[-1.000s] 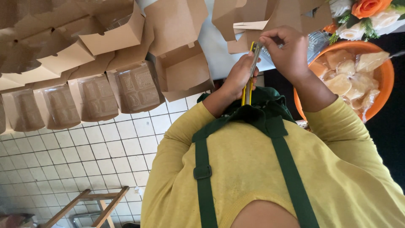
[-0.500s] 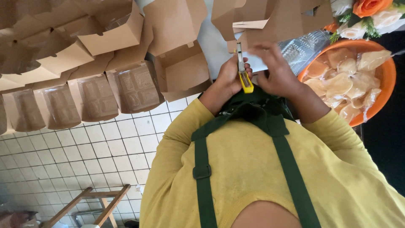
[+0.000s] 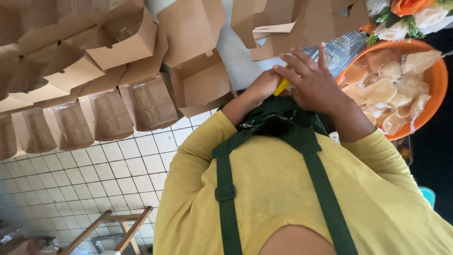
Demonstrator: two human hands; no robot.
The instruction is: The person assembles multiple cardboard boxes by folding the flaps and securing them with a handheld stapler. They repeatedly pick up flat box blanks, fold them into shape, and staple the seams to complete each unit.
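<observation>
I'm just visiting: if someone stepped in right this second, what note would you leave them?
Left hand: closed on a yellow-handled tool, in front of the green apron.
Right hand: fingers spread, laid over the tool's upper end, which it hides.
Things: orange bowl of clear-wrapped pieces at the right; open brown boxes at the left.
Done: a row of windowed boxes looks filled.
Left: the nearer open boxes show nothing inside.

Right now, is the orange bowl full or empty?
Full: the orange bowl is heaped with clear-wrapped tan pieces up to its rim.
</observation>
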